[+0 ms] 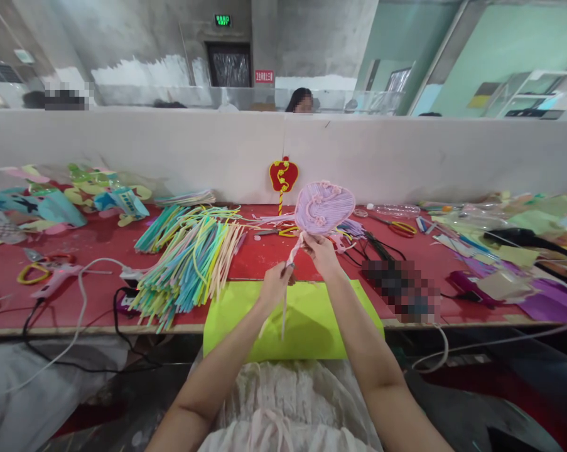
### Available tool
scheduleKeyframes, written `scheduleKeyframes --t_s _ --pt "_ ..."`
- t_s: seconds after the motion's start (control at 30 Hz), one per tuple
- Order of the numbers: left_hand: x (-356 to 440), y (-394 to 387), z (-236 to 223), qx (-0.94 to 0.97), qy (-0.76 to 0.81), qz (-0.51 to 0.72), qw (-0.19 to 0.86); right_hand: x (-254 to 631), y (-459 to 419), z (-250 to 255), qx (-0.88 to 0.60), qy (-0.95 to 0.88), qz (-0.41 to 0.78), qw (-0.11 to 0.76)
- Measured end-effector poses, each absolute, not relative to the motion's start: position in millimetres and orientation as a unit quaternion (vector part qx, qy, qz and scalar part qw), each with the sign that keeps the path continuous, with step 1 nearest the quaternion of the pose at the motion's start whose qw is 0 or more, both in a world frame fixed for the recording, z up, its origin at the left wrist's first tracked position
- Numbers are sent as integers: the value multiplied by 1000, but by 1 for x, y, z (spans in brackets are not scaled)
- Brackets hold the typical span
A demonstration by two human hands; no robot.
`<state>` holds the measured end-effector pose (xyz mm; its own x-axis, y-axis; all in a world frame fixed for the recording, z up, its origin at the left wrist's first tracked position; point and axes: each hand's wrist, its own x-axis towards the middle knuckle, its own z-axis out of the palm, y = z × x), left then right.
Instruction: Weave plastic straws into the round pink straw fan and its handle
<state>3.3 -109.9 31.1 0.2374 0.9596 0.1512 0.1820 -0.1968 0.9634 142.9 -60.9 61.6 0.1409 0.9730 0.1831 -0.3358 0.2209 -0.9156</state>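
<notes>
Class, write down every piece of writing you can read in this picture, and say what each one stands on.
"EXIT": the green sign above the dark door; its Chinese characters are too small to read surely.
"卫生间请上三楼", as best it reads: the red sign right of the door.
Any other marks are too small or blurred.

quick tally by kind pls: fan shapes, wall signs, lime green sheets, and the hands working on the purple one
fan shapes: 2 (purple fan, red fan)
wall signs: 2 (green sign, red sign)
lime green sheet: 1
hands: 2 (left hand, right hand)
total: 7
</notes>
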Motion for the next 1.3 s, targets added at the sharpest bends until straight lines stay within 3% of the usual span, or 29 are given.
scheduleKeyframes --t_s 0.13,0.43,1.0,1.3 --pt "4 -111 28 668 449 430 409 136 -65 65 -398 -420 459 674" --pt "10 -108 16 679 475 414 377 130 -69 68 -348 -388 539 662" --pt "12 -119 27 711 527 359 296 115 -73 64 -414 -423 341 730" --pt "15 -124 28 726 549 327 252 115 -69 55 -402 -400 353 744"
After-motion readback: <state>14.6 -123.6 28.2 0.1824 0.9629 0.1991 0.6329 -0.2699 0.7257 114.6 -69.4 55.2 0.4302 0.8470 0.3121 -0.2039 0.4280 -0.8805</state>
